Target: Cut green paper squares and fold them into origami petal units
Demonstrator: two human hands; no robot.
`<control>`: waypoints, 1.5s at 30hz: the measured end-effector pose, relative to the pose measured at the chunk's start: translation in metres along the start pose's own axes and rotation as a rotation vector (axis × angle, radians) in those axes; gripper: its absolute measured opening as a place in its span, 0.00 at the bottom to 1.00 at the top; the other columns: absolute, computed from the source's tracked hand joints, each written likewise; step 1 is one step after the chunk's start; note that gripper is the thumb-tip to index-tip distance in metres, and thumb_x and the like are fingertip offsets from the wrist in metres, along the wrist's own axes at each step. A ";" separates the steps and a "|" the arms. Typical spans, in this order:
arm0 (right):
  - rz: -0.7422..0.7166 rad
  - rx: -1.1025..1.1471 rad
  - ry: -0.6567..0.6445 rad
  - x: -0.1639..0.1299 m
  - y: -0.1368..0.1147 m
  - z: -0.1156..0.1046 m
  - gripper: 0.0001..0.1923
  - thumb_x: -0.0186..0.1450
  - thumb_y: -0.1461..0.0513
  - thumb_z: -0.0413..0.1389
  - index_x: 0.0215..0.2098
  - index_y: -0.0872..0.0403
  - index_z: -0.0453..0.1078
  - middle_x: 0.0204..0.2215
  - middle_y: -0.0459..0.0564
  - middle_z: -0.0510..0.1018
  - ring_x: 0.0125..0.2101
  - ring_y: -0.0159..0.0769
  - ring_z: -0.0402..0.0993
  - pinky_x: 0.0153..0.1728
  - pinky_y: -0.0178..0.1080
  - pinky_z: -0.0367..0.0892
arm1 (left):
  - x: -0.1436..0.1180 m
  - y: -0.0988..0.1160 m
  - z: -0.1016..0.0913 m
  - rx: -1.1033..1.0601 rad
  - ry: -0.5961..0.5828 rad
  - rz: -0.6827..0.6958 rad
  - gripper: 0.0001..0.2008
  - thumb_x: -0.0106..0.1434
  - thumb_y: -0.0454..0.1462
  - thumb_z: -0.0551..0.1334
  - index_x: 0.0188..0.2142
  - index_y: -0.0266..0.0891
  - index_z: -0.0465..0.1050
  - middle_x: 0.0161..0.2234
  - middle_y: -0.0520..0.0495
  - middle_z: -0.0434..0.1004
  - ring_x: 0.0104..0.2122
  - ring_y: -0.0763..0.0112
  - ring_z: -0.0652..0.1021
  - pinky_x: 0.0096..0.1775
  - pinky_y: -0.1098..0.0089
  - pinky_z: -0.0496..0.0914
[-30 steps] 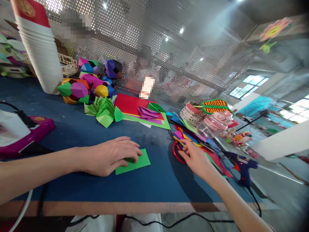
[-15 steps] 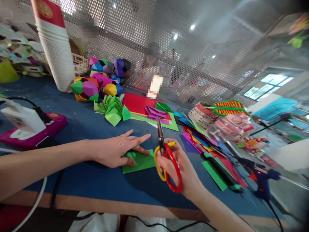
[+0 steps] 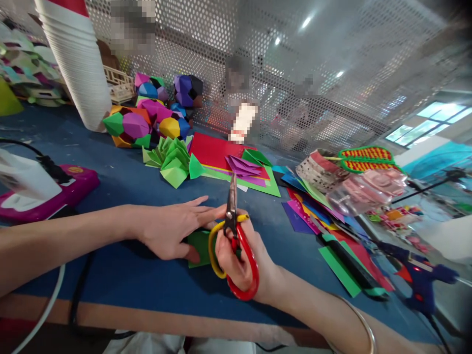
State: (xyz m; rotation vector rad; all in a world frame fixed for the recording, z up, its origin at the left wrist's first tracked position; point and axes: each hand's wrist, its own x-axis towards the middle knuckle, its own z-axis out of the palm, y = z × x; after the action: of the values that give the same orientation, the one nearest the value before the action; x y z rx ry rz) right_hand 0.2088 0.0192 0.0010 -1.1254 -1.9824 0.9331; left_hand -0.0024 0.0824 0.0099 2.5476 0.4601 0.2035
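Observation:
My left hand (image 3: 173, 228) lies flat on a green paper sheet (image 3: 199, 248) on the blue table (image 3: 121, 290), fingers spread and pressing it down. My right hand (image 3: 239, 255) grips red and yellow scissors (image 3: 236, 246), blades closed and pointing up and away, right above the sheet and beside my left fingertips. Most of the green sheet is hidden under both hands.
Folded green paper pieces (image 3: 173, 162) and coloured origami balls (image 3: 147, 120) lie behind. Red, green and purple sheets (image 3: 228, 157) sit at centre, loose coloured paper (image 3: 317, 206) to the right. A blue glue gun (image 3: 420, 278) lies far right, a pink device (image 3: 47, 196) left, a white cup stack (image 3: 75, 64) at back.
My right hand picked up the scissors from the paper pile on the right and carried them left, over the green sheet. My left hand stayed on the sheet.

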 end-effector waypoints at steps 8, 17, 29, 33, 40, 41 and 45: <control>-0.036 -0.090 -0.035 -0.004 0.014 -0.033 0.14 0.71 0.67 0.52 0.52 0.46 0.58 0.29 0.41 0.71 0.24 0.32 0.74 0.27 0.36 0.72 | -0.002 0.002 -0.002 -0.060 -0.047 -0.037 0.57 0.65 0.36 0.67 0.74 0.43 0.21 0.69 0.39 0.64 0.73 0.49 0.51 0.69 0.34 0.33; 0.091 -0.124 0.077 -0.018 0.030 -0.061 0.12 0.69 0.64 0.53 0.50 0.48 0.60 0.27 0.39 0.70 0.21 0.30 0.71 0.24 0.33 0.69 | -0.004 0.002 -0.003 -0.060 -0.029 -0.024 0.57 0.66 0.33 0.67 0.73 0.50 0.19 0.70 0.45 0.62 0.73 0.51 0.51 0.70 0.37 0.35; 0.116 0.022 0.166 -0.019 0.020 -0.042 0.13 0.67 0.61 0.57 0.47 0.48 0.59 0.26 0.40 0.74 0.24 0.34 0.77 0.28 0.36 0.73 | -0.002 -0.007 0.000 -0.082 -0.116 -0.041 0.45 0.73 0.34 0.57 0.74 0.43 0.21 0.72 0.48 0.58 0.74 0.63 0.43 0.71 0.45 0.30; 0.112 0.103 0.143 -0.018 0.015 -0.034 0.13 0.66 0.61 0.56 0.45 0.48 0.57 0.24 0.39 0.73 0.21 0.32 0.73 0.25 0.35 0.70 | 0.000 -0.009 0.000 -0.066 -0.140 -0.040 0.38 0.75 0.34 0.50 0.75 0.41 0.25 0.73 0.47 0.54 0.74 0.66 0.43 0.71 0.47 0.29; 0.111 0.195 0.043 -0.011 0.000 -0.007 0.13 0.67 0.57 0.58 0.46 0.46 0.58 0.24 0.38 0.72 0.22 0.33 0.74 0.24 0.35 0.72 | 0.003 -0.010 0.003 -0.034 -0.081 -0.028 0.40 0.72 0.32 0.53 0.75 0.39 0.31 0.73 0.43 0.55 0.74 0.63 0.49 0.71 0.48 0.32; 0.108 0.207 0.032 -0.010 -0.001 -0.001 0.14 0.67 0.57 0.58 0.46 0.45 0.58 0.24 0.38 0.72 0.22 0.33 0.74 0.24 0.35 0.73 | 0.003 -0.011 0.004 -0.028 -0.074 -0.018 0.39 0.71 0.32 0.54 0.75 0.40 0.34 0.74 0.43 0.52 0.74 0.62 0.49 0.71 0.48 0.31; 0.096 0.229 -0.007 -0.001 -0.002 0.019 0.14 0.68 0.58 0.59 0.48 0.45 0.60 0.26 0.39 0.73 0.23 0.32 0.76 0.26 0.33 0.75 | 0.000 -0.012 0.005 0.017 -0.053 0.005 0.40 0.66 0.26 0.54 0.74 0.44 0.44 0.76 0.45 0.42 0.74 0.58 0.48 0.71 0.47 0.31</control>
State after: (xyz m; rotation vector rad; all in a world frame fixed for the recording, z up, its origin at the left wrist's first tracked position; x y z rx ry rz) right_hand 0.1929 0.0126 -0.0078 -1.0948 -1.7870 1.1823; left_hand -0.0047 0.0900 -0.0006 2.5640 0.4368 0.1345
